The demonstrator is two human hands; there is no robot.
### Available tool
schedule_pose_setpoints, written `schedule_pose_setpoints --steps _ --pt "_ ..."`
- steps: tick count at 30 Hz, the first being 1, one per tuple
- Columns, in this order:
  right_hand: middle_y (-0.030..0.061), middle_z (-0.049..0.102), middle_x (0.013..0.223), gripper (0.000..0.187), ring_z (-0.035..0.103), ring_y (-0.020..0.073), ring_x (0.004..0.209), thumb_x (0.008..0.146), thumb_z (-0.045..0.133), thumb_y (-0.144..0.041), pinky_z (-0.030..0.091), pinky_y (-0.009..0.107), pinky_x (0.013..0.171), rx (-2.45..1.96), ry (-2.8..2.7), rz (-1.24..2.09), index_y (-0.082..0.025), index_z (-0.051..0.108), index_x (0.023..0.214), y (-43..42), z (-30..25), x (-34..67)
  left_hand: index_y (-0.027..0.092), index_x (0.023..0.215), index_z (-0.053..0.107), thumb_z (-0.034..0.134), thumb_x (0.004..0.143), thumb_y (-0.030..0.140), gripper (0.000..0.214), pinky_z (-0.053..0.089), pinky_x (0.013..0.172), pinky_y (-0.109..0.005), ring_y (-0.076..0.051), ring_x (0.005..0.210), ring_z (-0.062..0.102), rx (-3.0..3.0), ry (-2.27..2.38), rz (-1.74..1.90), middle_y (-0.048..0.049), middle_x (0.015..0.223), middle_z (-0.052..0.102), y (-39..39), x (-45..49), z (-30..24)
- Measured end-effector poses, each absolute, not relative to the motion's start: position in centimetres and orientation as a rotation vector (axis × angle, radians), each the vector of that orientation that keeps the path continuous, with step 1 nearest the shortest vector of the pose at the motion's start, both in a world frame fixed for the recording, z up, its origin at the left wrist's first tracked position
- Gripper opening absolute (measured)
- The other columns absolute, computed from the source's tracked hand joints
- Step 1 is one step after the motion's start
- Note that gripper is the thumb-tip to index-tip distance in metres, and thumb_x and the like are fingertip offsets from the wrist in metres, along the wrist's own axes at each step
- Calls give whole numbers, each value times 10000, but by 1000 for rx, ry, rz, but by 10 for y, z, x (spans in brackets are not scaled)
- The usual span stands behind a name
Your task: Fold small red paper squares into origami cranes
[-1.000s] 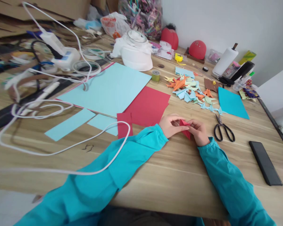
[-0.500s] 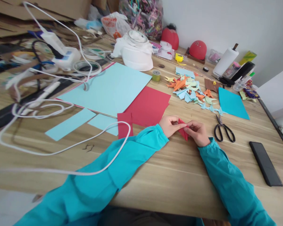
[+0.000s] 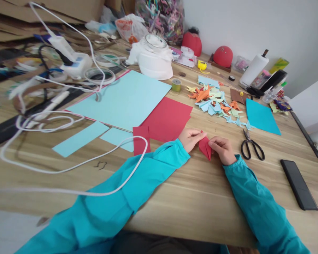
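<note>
Bare table [image 3: 196, 201] lies open nearer than the left hand [image 3: 190, 138] and right hand [image 3: 222, 150]; the folded red paper [image 3: 205, 148] they pinch fills the gap between them. Scissors [image 3: 250, 148] lie near the right hand's right, a phone [image 3: 299, 183] farther out. At left a white cable [image 3: 69, 170] loops over the wood and the left sleeve [image 3: 159, 165]; beyond lie a red sheet [image 3: 166, 118] and a pile of folded figures [image 3: 214, 100]

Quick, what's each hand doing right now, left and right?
Left hand: closed, pinching the top of the folded red paper.
Right hand: closed, pinching the same paper's right edge.
</note>
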State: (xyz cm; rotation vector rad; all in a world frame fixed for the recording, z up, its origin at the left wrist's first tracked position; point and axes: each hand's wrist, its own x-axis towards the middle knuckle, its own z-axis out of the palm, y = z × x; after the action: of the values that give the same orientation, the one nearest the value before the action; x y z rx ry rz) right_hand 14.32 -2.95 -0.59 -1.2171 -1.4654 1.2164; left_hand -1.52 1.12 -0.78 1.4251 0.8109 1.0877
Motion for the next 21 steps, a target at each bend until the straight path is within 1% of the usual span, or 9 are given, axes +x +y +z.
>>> schedule_pose_setpoints --steps 4,6,11,14,17,19,21 --pt "-22 531 493 243 441 91 451 743 620 -377 329 229 452 -1230 -1488 1209 -151 614 654 -30 -4 143 119 584 646 597 719 344 267 432 639 -255 -136 655 548 1330 800 1071 -18 636 585 13 -16 -9" --pt "-23 526 485 244 436 90 446 740 621 -378 322 227 446 -1244 -1495 1206 -150 614 654 -30 -4 143 116 589 649 594 716 349 270 448 643 -266 -149 658 572 1244 782 1046 -31 652 608 13 -15 -10" --pt "-24 518 477 236 432 87 443 732 627 -368 318 224 444 -1248 -1490 1210 -151 609 640 -29 -5 143 124 558 618 587 711 396 314 465 606 -287 -157 585 585 1049 768 1015 -27 575 607 11 -13 -11" --pt "-22 526 484 226 435 86 445 740 621 -358 318 221 444 -1246 -1481 1210 -151 614 648 -29 -6 143 120 559 617 581 711 471 385 470 599 -296 -163 564 589 1013 771 998 -36 553 613 10 -12 -11" --pt "-21 530 487 227 438 87 445 742 619 -359 320 220 443 -1244 -1466 1217 -152 614 650 -28 -8 143 112 575 630 488 734 594 527 466 576 -305 -171 543 588 1021 778 975 -56 531 608 9 -12 -10" --pt "-21 533 489 233 440 88 444 738 622 -368 326 222 444 -1240 -1456 1221 -153 612 648 -28 -8 143 112 575 631 443 735 636 579 455 561 -301 -164 531 574 1058 787 968 -57 521 597 9 -13 -9" --pt "-21 532 489 242 439 88 443 735 625 -378 329 223 445 -1233 -1457 1221 -156 607 641 -28 -8 143 117 570 630 530 698 600 510 435 553 -278 -144 533 548 1173 816 985 -37 521 583 9 -13 -8"
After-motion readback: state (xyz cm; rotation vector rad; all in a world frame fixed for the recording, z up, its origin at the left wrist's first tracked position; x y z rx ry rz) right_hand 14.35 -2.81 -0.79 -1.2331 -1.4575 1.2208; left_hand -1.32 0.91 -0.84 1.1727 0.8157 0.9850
